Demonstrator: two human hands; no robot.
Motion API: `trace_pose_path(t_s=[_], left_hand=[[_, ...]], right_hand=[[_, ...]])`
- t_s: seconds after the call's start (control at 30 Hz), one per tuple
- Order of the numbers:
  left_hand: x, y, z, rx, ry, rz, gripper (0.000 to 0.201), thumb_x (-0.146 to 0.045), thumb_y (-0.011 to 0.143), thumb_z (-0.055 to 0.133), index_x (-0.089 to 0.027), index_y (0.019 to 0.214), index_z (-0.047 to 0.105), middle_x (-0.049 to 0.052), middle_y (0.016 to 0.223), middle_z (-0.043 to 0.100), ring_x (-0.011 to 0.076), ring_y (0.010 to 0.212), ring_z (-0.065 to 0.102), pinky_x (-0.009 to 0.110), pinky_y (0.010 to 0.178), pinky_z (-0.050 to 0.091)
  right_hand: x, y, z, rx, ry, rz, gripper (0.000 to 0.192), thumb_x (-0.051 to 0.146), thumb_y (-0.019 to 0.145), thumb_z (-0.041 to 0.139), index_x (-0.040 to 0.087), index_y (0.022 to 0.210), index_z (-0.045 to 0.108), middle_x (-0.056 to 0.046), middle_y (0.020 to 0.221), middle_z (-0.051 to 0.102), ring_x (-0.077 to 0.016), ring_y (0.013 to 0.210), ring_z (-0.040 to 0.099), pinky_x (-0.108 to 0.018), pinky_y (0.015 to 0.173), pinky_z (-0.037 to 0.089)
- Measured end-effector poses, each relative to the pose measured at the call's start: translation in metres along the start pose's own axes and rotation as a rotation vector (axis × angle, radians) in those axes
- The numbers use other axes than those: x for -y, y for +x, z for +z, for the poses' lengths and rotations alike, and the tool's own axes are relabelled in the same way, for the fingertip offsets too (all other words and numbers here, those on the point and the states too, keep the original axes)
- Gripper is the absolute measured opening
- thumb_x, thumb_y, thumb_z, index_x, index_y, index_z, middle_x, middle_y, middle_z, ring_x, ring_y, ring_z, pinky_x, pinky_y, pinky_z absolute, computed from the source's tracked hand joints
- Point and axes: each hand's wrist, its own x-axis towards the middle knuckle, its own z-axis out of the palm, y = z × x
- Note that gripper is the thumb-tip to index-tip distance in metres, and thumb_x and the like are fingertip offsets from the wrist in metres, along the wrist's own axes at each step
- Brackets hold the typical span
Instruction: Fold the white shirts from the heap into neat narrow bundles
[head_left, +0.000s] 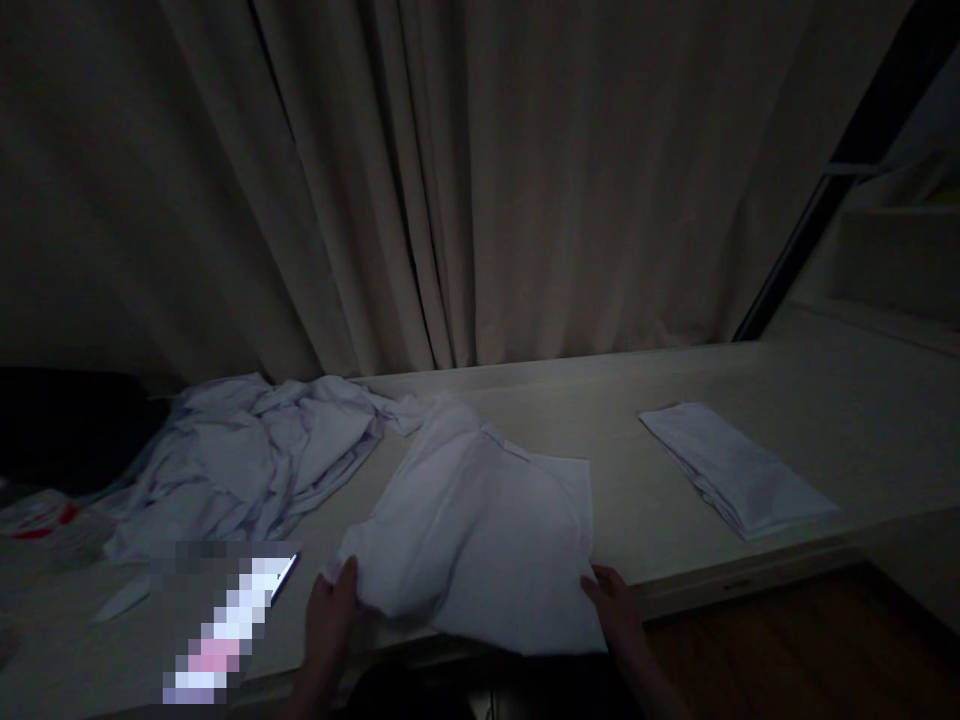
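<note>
A white cloth garment (495, 540), partly folded, lies across the pale table in front of me and hangs slightly over its front edge. My left hand (330, 605) pinches its near left edge between thumb and fingers. At the near right edge, my right hand (611, 600) is closed on the same cloth. What kind of garment it is does not show clearly in the dim light. A folded white cloth (739, 470) lies flat to the right, apart from both hands.
A crumpled heap of white cloth (247, 460) lies at the left, beside a dark object (67, 425). A blurred-out bright screen (232, 625) and a clear plastic wrapper with red print (41, 515) are near the left front. Beige curtains (600, 180) hang behind the table (622, 410).
</note>
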Motion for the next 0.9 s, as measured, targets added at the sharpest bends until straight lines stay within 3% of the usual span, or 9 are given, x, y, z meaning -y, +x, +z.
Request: trace_pose_path(t_s=[0.07, 0.17, 0.27, 0.37, 0.47, 0.53, 0.7, 0.77, 0.9], left_hand=[[0.028, 0.015, -0.012, -0.054, 0.124, 0.002, 0.071, -0.060, 0.068, 0.048, -0.008, 0.117, 0.051, 0.016, 0.101, 0.063, 0.0286, 0.086, 0.062, 0.042, 0.071, 0.051], [0.049, 0.024, -0.009, -0.078, 0.336, 0.244, 0.074, -0.055, 0.074, 0.040, -0.007, 0.130, 0.040, 0.020, 0.122, 0.055, 0.0323, 0.108, 0.056, 0.047, 0.088, 0.048], [0.050, 0.017, 0.007, -0.011, 0.697, 0.582, 0.057, -0.044, 0.083, 0.034, -0.010, 0.126, 0.049, 0.018, 0.131, 0.052, 0.0324, 0.125, 0.043, 0.050, 0.102, 0.035], [0.044, 0.004, 0.023, 0.034, 0.948, 0.732, 0.045, -0.035, 0.087, 0.034, -0.017, 0.124, 0.053, 0.015, 0.135, 0.050, 0.0302, 0.126, 0.043, 0.050, 0.100, 0.034], [0.039, -0.001, 0.032, -0.005, 1.070, 0.747, 0.042, -0.029, 0.089, 0.031, -0.020, 0.124, 0.053, 0.014, 0.133, 0.052, 0.0285, 0.122, 0.046, 0.049, 0.094, 0.036], [0.037, 0.002, 0.033, 0.016, 1.111, 0.704, 0.044, -0.029, 0.090, 0.028, -0.017, 0.127, 0.048, 0.015, 0.124, 0.059, 0.0281, 0.115, 0.051, 0.050, 0.092, 0.036], [0.026, 0.009, 0.027, 0.239, 1.219, 0.576, 0.043, -0.028, 0.085, 0.035, -0.015, 0.122, 0.053, 0.015, 0.110, 0.064, 0.0291, 0.102, 0.058, 0.046, 0.082, 0.040], [0.023, 0.006, 0.022, 0.253, 1.225, 0.578, 0.040, -0.028, 0.082, 0.039, -0.018, 0.116, 0.058, 0.014, 0.109, 0.065, 0.0297, 0.103, 0.058, 0.048, 0.084, 0.040], [0.042, -0.014, 0.014, 0.329, 1.077, 0.552, 0.042, -0.031, 0.084, 0.036, -0.021, 0.119, 0.057, 0.013, 0.115, 0.065, 0.0277, 0.109, 0.057, 0.047, 0.092, 0.040]], right_hand=[[0.001, 0.009, -0.013, -0.056, -0.024, 0.044, 0.036, 0.054, 0.064, 0.055, 0.021, 0.078, 0.062, -0.009, 0.077, 0.072, -0.0270, 0.073, 0.067, -0.041, 0.066, 0.054], [-0.002, 0.024, -0.037, -0.010, -0.133, 0.023, 0.033, 0.052, 0.065, 0.054, 0.021, 0.072, 0.062, -0.006, 0.071, 0.070, -0.0260, 0.071, 0.065, -0.040, 0.067, 0.053], [-0.001, 0.041, -0.053, 0.038, -0.327, -0.078, 0.029, 0.048, 0.069, 0.051, 0.021, 0.069, 0.060, -0.005, 0.069, 0.067, -0.0247, 0.070, 0.064, -0.039, 0.067, 0.052], [0.013, 0.061, -0.048, -0.077, -0.516, -0.286, 0.029, 0.044, 0.073, 0.050, 0.020, 0.084, 0.062, -0.010, 0.087, 0.068, -0.0265, 0.084, 0.064, -0.042, 0.078, 0.051], [0.040, 0.084, -0.021, -0.033, -0.660, -0.491, 0.035, 0.040, 0.080, 0.046, 0.018, 0.104, 0.059, -0.013, 0.107, 0.065, -0.0260, 0.100, 0.060, -0.041, 0.090, 0.048], [0.058, 0.103, 0.006, 0.036, -0.773, -0.533, 0.037, 0.037, 0.085, 0.040, 0.017, 0.112, 0.056, -0.013, 0.113, 0.063, -0.0249, 0.105, 0.059, -0.041, 0.093, 0.046], [0.087, 0.152, 0.082, 0.136, -0.889, -0.546, 0.045, 0.034, 0.087, 0.039, 0.012, 0.124, 0.050, -0.013, 0.126, 0.058, -0.0230, 0.117, 0.052, -0.036, 0.099, 0.040], [0.095, 0.164, 0.110, 0.177, -0.923, -0.535, 0.050, 0.035, 0.086, 0.041, 0.010, 0.129, 0.046, -0.015, 0.128, 0.056, -0.0234, 0.118, 0.051, -0.035, 0.099, 0.039], [0.108, 0.168, 0.145, 0.197, -0.999, -0.472, 0.048, 0.032, 0.085, 0.043, 0.008, 0.126, 0.048, -0.021, 0.112, 0.063, -0.0292, 0.106, 0.058, -0.043, 0.089, 0.041]])
